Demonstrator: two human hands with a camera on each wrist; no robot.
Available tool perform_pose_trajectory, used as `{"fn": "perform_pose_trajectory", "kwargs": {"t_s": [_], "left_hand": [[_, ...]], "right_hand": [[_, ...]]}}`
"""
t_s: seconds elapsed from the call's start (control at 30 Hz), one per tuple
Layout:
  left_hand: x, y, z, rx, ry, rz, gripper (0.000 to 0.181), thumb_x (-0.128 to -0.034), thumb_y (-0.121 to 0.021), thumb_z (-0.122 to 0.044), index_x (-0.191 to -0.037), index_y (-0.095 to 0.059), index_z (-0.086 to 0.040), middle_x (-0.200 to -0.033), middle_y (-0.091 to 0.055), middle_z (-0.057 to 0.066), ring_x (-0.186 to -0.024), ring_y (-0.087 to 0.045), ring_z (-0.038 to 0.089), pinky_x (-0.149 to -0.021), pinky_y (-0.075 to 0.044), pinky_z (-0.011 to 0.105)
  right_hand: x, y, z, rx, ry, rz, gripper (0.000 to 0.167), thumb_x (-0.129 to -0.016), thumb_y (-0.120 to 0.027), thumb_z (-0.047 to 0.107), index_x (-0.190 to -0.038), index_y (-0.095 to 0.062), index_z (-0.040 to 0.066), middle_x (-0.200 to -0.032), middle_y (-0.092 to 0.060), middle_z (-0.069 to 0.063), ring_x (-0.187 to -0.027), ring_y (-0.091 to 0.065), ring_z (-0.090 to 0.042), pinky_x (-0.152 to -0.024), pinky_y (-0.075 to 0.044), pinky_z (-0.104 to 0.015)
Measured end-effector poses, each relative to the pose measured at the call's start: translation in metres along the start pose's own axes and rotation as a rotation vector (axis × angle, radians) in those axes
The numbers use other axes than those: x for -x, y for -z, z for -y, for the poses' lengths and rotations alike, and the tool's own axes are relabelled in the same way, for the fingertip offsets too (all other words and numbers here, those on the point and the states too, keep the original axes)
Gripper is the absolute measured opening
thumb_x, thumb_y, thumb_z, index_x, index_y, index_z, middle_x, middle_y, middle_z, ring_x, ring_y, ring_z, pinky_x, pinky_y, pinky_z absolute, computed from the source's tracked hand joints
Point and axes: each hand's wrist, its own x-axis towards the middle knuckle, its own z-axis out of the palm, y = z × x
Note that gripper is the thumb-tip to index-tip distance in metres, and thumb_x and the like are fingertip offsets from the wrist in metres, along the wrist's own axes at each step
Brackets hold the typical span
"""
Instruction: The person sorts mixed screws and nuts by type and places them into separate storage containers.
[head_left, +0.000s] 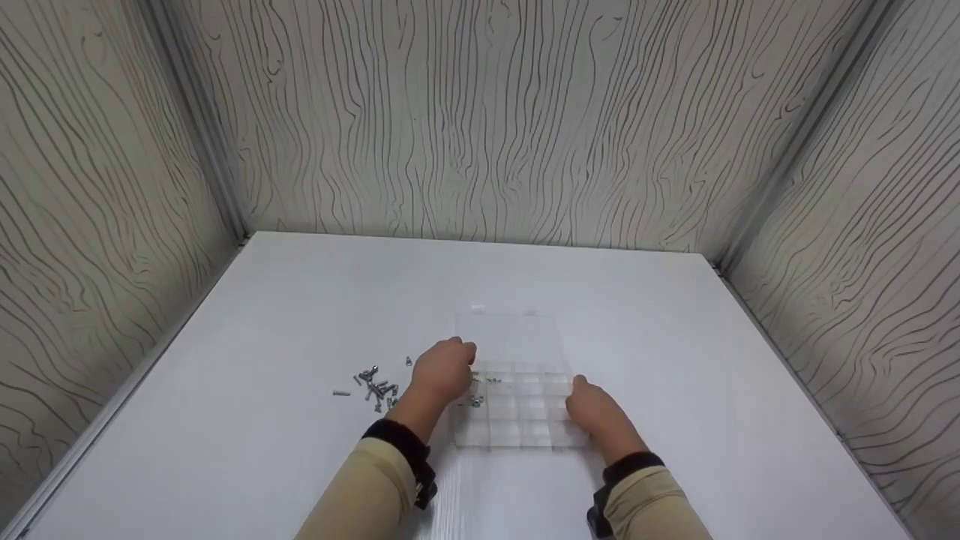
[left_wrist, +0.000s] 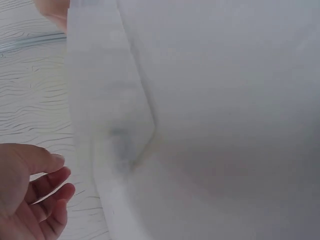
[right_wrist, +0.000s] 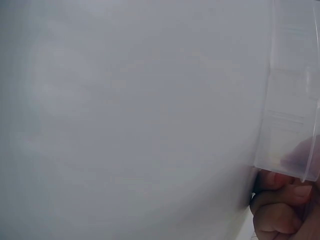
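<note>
On the wide table point(head_left: 637, 300), right hand point(head_left: 596, 411) grips box point(head_left: 534, 411) by its right edge; left hand point(head_left: 442, 370) curls loosely opposite.

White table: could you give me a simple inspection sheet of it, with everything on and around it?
Surface: white table, smooth.
Job's things: clear divided box, lid open at its far side; loose screws piled to its left; small metal pieces in its left compartments.
Clutter: one stray screw left of the pile.
Hands: left hand at the box's left side, nothing seen in it; right hand grips the right side.
Cables: nothing seen.
Surroundings: wood-grain-patterned walls, grey corner strips.
</note>
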Motion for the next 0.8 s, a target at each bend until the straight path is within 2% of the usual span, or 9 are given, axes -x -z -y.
{"fn": "perform_pose_trajectory", "kwargs": {"t_s": [0.13, 0.2, 0.3, 0.47, 0.6, 0.8], "left_hand": [[0.006, 0.015, 0.026, -0.002, 0.072, 0.02, 0.031, -0.0836, -0.059, -0.008, -0.115, -0.06, -0.012, -0.111, -0.061, 0.009, -0.103, -0.058, 0.023, -0.086, -0.05, 0.036], [0.01, 0.021, 0.041, -0.013, 0.106, 0.04, 0.034, -0.0842, -0.058, -0.006, -0.118, -0.058, -0.01, -0.114, -0.06, 0.011, -0.107, -0.056, 0.025, -0.089, -0.048, 0.038], [0.014, 0.028, 0.063, -0.014, 0.148, 0.071, 0.026, -0.0844, -0.058, -0.004, -0.111, -0.06, -0.007, -0.107, -0.061, 0.012, -0.102, -0.057, 0.026, -0.085, -0.05, 0.039], [0.021, 0.029, 0.095, -0.016, 0.206, 0.096, 0.021, -0.0814, -0.062, -0.006, -0.103, -0.061, -0.006, -0.099, -0.061, 0.011, -0.097, -0.058, 0.026, -0.082, -0.05, 0.04], [0.029, 0.031, 0.115, -0.035, 0.226, 0.12, 0.02, -0.0821, -0.061, -0.009, -0.102, -0.061, -0.005, -0.098, -0.062, 0.013, -0.096, -0.058, 0.028, -0.081, -0.05, 0.041], [0.045, 0.035, 0.136, -0.014, 0.234, 0.197, 0.019, -0.0862, -0.049, -0.002, -0.1, -0.062, -0.001, -0.101, -0.062, 0.017, -0.097, -0.058, 0.033, -0.081, -0.05, 0.045]], "right_hand": [[0.001, 0.001, 0.0, 0.006, 0.015, -0.003, 0.046, -0.091, -0.035, 0.006, -0.129, -0.029, -0.018, -0.114, -0.05, -0.035, -0.107, -0.05, -0.044, -0.089, -0.043, -0.05], [0.001, 0.001, 0.0, -0.007, 0.009, 0.0, 0.046, -0.091, -0.035, 0.006, -0.129, -0.029, -0.018, -0.115, -0.05, -0.035, -0.107, -0.05, -0.044, -0.089, -0.043, -0.05], [0.0, 0.0, -0.001, -0.018, -0.009, 0.006, 0.045, -0.091, -0.034, 0.006, -0.13, -0.029, -0.017, -0.116, -0.05, -0.034, -0.108, -0.05, -0.043, -0.09, -0.042, -0.05], [0.0, 0.0, 0.0, -0.016, -0.032, 0.012, 0.046, -0.091, -0.033, 0.006, -0.131, -0.028, -0.016, -0.118, -0.049, -0.034, -0.107, -0.05, -0.042, -0.09, -0.042, -0.049], [0.0, 0.0, 0.001, 0.004, -0.018, 0.012, 0.045, -0.092, -0.033, 0.007, -0.13, -0.029, -0.017, -0.114, -0.051, -0.034, -0.103, -0.053, -0.041, -0.086, -0.044, -0.048], [0.001, 0.002, 0.002, 0.037, -0.006, 0.02, 0.043, -0.092, -0.037, 0.007, -0.127, -0.031, -0.017, -0.105, -0.055, -0.031, -0.089, -0.057, -0.034, -0.076, -0.048, -0.044]]}}
